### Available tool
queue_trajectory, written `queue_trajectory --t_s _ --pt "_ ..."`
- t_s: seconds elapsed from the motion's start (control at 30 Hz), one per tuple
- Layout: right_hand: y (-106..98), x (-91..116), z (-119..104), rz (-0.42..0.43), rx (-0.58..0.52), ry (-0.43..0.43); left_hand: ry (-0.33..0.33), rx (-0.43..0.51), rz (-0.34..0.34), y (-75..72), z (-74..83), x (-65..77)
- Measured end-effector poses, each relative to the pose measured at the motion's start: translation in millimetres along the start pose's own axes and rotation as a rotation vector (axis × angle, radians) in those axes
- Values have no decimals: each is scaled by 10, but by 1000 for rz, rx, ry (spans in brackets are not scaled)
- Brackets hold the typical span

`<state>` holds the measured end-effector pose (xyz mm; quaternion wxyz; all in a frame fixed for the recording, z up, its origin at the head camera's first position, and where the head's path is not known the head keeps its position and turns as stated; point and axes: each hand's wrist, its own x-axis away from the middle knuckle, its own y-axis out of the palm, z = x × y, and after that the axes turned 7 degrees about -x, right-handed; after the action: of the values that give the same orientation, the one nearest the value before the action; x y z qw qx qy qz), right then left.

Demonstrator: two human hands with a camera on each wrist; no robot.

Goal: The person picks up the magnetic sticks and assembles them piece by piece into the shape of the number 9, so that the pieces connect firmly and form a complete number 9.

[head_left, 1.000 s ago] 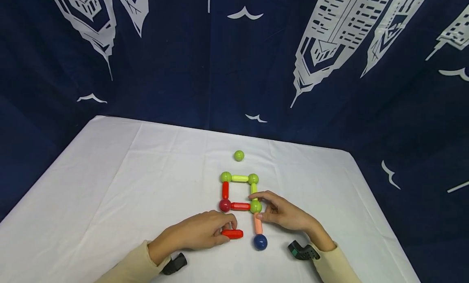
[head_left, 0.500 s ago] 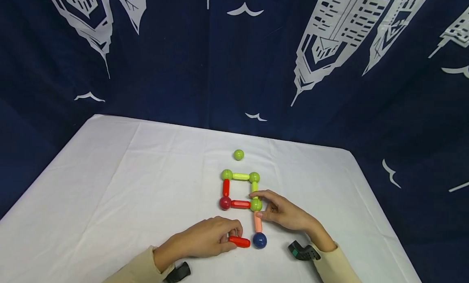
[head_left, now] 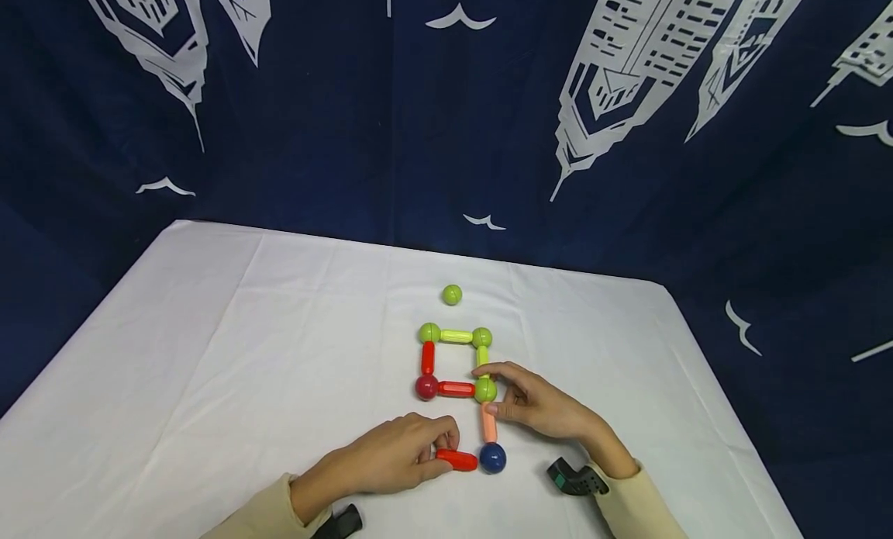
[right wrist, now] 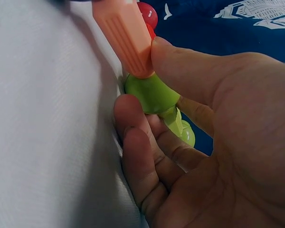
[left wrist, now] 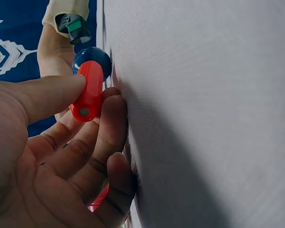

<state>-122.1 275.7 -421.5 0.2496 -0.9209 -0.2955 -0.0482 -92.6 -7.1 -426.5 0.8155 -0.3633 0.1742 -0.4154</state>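
My left hand (head_left: pixel 391 455) pinches a red magnetic rod (head_left: pixel 458 461) between thumb and fingers, low over the white cloth. The rod's far end is right at the blue ball (head_left: pixel 492 458), and in the left wrist view it overlaps that ball (left wrist: pixel 96 55). From the blue ball a peach rod (head_left: pixel 490 424) runs up to a green ball (head_left: pixel 485 390), the near right corner of a square of rods and balls. My right hand (head_left: pixel 547 404) holds this corner, its thumb against the peach rod (right wrist: pixel 123 38) and its fingers around the green ball (right wrist: pixel 149 92).
The square's other corners are a dark red ball (head_left: pixel 427 387) and two green balls, joined by red and yellow-green rods (head_left: pixel 456 336). One loose green ball (head_left: pixel 452 295) lies farther back. Behind the table (head_left: pixel 314 314) hangs a dark blue printed curtain (head_left: pixel 321 136).
My left hand has carried the red rod to the right and nearer to me, up to the blue ball. The right hand has stayed at the green corner.
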Motion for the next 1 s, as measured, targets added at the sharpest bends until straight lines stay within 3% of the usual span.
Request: queue_trajectory --t_s 0.37,0.7,1.0 --pt "-8 -4 24 -5 8 -3 -18 35 -19 5 -7 -17" --pt "1 -13 21 2 9 -8 -33 69 4 -21 6 5" --pt "7 -1 23 7 29 -40 -27 49 9 2 5 -12"
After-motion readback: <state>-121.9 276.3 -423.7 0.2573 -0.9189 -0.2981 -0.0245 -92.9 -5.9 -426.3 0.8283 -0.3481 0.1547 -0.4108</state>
